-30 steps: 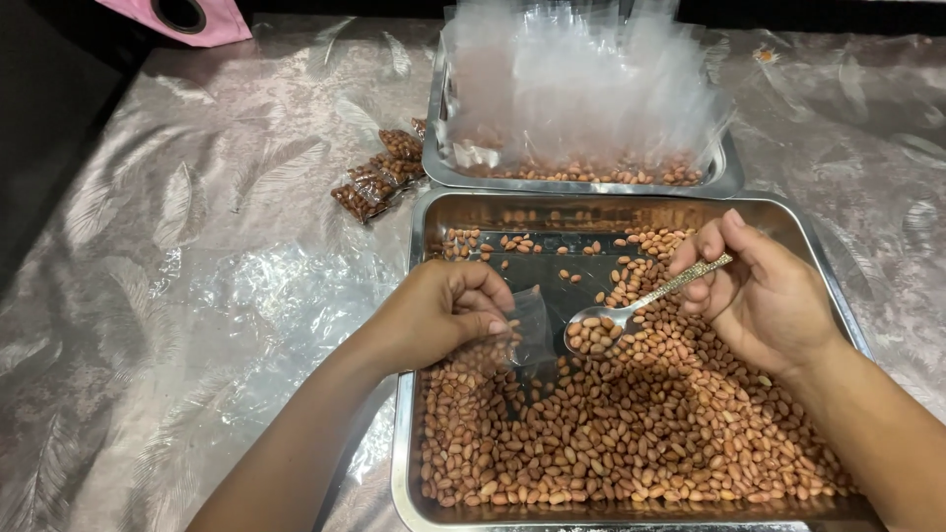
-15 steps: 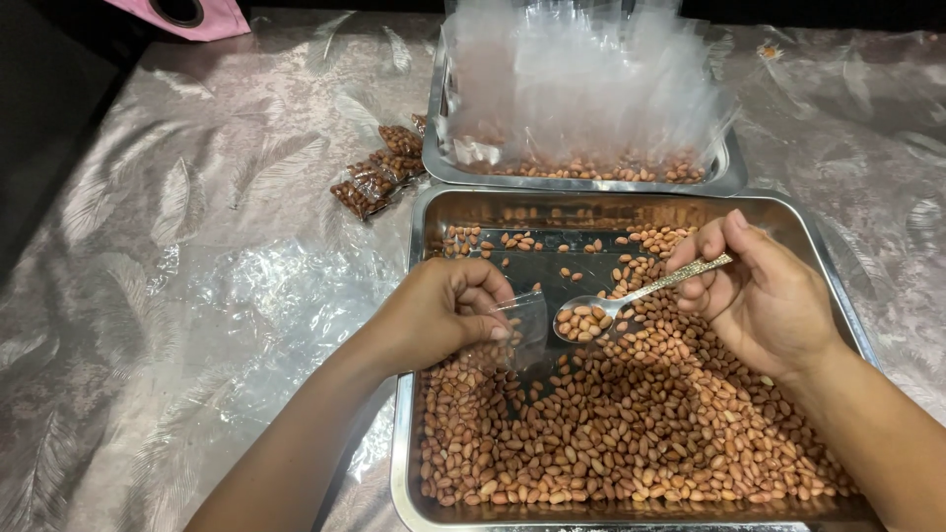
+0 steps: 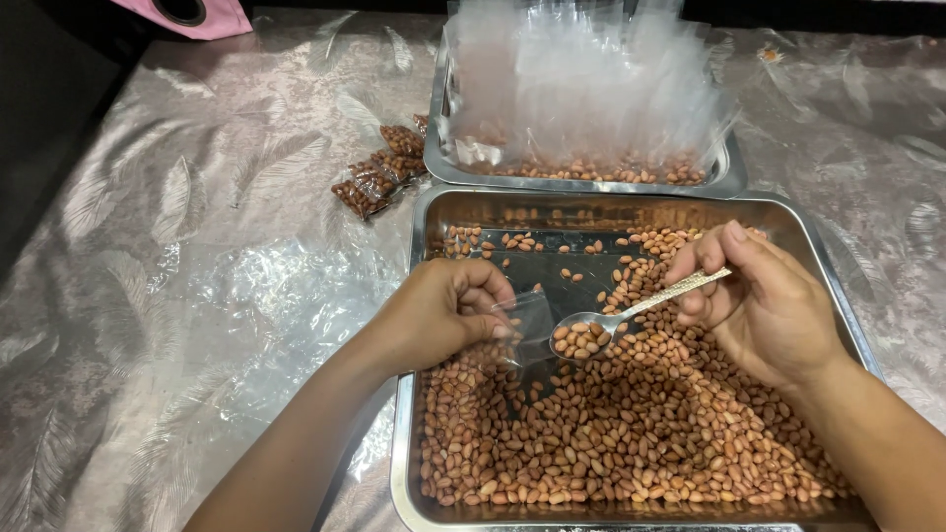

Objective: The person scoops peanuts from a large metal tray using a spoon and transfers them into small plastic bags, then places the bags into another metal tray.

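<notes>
The spoon [image 3: 601, 329] (heaped with peanuts) has neared the small bag [image 3: 527, 325] pinched in the left hand [image 3: 443, 317], right hand [image 3: 764, 300] gripping its handle.

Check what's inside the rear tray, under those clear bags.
The rear tray holds upright clear bags; peanuts show along their bases. The tray floor and the bags' fill level are hidden.

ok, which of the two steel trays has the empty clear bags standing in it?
The far tray, behind the near tray the hands work over; the near one holds only loose peanuts.
</notes>
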